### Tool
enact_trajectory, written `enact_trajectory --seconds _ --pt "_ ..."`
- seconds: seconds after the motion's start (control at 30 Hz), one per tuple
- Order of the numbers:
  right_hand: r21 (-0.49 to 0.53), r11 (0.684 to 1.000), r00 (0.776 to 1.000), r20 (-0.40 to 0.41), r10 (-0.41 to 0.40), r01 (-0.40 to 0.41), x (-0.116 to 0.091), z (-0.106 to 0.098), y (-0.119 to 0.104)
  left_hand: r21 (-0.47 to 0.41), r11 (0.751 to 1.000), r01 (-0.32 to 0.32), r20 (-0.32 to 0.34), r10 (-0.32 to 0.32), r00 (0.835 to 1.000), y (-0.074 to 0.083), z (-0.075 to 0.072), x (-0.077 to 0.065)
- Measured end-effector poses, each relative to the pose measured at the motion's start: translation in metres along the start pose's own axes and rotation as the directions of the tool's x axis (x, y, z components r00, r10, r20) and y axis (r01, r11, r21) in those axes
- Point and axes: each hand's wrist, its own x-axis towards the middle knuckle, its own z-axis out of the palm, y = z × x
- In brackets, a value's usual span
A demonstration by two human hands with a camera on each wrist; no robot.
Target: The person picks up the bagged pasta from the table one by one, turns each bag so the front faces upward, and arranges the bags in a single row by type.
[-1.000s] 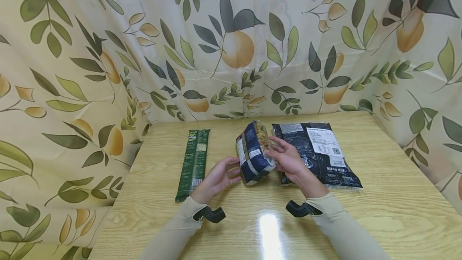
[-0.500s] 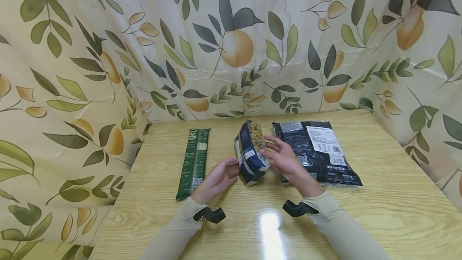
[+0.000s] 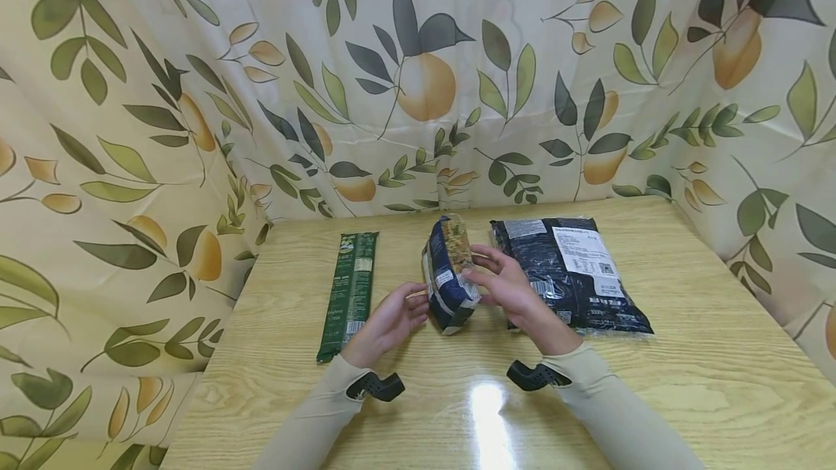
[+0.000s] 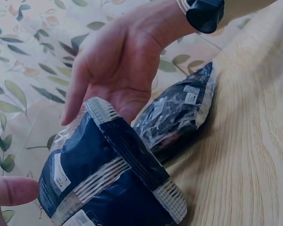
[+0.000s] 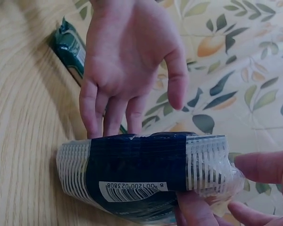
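A dark blue bag of pasta (image 3: 447, 278) stands tilted over the table's middle, its clear side showing small yellow-brown pieces. My right hand (image 3: 512, 292) grips its right side, the thumb on the near face and fingers curled behind. In the right wrist view, a barcode and white stripes mark the bag's sealed end (image 5: 137, 174). My left hand (image 3: 395, 318) touches the bag's left side with loosely extended fingers; its thumb (image 4: 14, 190) lies close to the bag's edge in the left wrist view.
A long green spaghetti packet (image 3: 349, 296) lies flat on the wooden table (image 3: 261, 383) at left. At right lies a large dark plastic-wrapped pack (image 3: 568, 274) with a white label, partly behind my right hand. A fruit-patterned curtain (image 3: 366, 129) hangs along the table's back and sides.
The right hand has turned the pasta bag and brought it slightly left, so its clear side shows more toward the head camera. The left hand keeps touching the bag, almost still.
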Motion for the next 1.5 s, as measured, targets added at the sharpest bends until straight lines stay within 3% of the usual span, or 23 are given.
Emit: enact_trajectory --seconds 0.17,0.67,1.0,1.5 --pt "-0.009 1.000 1.000 0.014 -0.015 0.015 0.000 0.002 -0.001 0.015 1.000 -0.005 0.013 0.005 1.000 0.000 -0.003 -0.001" --pt "-0.017 0.997 0.991 0.111 -0.070 0.072 0.002 0.015 -0.001 0.015 1.000 -0.028 -0.035 0.028 0.999 0.000 -0.006 -0.008" --pt "-0.062 0.990 0.979 0.164 -0.119 0.130 0.000 0.019 0.003 0.059 0.997 -0.045 0.050 0.042 0.998 0.001 -0.006 -0.013" --pt "-0.117 0.981 0.973 0.191 -0.129 0.153 -0.003 0.025 0.005 0.020 0.999 -0.024 0.078 0.023 0.997 0.003 -0.008 -0.016"
